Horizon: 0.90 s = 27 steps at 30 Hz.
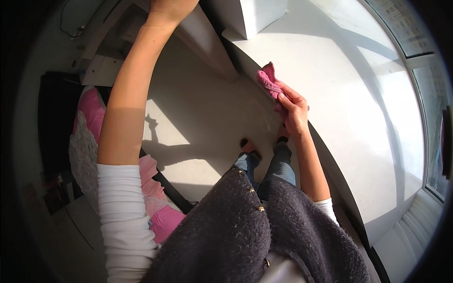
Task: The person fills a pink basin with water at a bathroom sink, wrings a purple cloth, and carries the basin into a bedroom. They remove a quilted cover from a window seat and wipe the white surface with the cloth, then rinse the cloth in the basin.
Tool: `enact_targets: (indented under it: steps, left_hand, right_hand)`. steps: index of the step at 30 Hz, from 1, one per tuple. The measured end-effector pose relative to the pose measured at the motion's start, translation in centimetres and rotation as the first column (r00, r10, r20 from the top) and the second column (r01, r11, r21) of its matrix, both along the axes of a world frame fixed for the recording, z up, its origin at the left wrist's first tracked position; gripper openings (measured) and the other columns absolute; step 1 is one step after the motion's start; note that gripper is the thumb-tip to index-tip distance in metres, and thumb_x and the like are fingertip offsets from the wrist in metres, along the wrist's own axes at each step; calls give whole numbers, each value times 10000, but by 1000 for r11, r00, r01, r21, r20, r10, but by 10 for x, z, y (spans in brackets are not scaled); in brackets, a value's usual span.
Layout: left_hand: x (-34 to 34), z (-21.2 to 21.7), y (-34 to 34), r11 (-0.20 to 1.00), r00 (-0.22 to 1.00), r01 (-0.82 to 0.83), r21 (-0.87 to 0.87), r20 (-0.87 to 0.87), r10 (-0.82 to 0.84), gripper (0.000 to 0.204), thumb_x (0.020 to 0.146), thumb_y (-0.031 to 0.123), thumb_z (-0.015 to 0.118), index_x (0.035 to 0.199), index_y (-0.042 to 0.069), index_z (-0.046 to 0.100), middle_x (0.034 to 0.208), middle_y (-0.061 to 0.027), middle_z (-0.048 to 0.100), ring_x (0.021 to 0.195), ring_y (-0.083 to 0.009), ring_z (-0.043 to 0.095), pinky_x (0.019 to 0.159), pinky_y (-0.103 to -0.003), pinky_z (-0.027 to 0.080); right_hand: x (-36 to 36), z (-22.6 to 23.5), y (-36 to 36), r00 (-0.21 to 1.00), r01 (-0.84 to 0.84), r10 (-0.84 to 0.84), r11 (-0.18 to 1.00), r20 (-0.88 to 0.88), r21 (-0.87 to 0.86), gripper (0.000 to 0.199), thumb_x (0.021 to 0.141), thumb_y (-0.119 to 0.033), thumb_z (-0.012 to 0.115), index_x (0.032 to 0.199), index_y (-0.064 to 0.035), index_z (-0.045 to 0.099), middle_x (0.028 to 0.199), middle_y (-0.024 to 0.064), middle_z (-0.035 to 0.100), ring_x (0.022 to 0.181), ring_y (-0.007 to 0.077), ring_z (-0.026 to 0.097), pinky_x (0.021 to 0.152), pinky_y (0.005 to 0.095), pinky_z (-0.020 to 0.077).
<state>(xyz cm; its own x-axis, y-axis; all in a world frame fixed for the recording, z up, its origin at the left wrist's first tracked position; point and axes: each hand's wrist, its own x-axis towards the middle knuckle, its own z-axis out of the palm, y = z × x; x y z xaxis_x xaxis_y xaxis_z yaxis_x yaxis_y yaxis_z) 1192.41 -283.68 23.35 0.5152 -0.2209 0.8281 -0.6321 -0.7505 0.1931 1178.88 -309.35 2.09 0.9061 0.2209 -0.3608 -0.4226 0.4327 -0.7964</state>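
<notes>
A crumpled pink cloth [270, 84] is pinched between the thumb and fingers of my right hand [293, 104]. It bunches up above the fingertips, and a bit of it hangs below the thumb. This hand is over the near edge of a wide white ledge [325, 80]. My left arm reaches far forward, and only the wrist and the back of my left hand [172, 8] show at the top edge. Its fingers are out of the picture, so what it touches is hidden. Nearest to it is a pale panel-like piece of furniture [203, 40].
Sunlit windows [424, 89] line the right side, past the ledge. A white box-shaped block [264, 16] rises at the ledge's far end. On the left lies pink and white frilled bedding [89, 137]. My feet [250, 147] stand on a pale floor [207, 113].
</notes>
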Motion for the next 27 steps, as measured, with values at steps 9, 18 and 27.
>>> enact_targets:
  steps: [9,18,27]
  left_hand:
    - [-314,-215,64,553,338,-646,-526,-847,-411,208,868,68,554,1051,-14,611,992,-94,632,970,-143,578,864,-286,462]
    - [-346,-230,67,62,623,-755,-653,-744,-241,758,770,157,716,1391,78,289,1345,-155,405,1234,-237,421,940,-354,431]
    - [-442,-239,40,-520,560,-564,-641,-760,329,135,849,75,616,971,20,592,985,-51,623,968,-149,569,874,-286,432]
  right_hand:
    - [1,-13,88,911,-297,383,868,154,-399,175,835,53,478,898,60,641,729,84,628,573,122,583,505,245,475]
    - [-41,12,249,337,-836,904,416,263,-358,188,887,16,498,1019,13,632,917,60,645,761,95,599,601,230,499]
    - [-103,24,326,-364,-905,921,-314,140,-287,356,807,59,551,1160,14,551,1002,99,636,825,166,610,702,270,529]
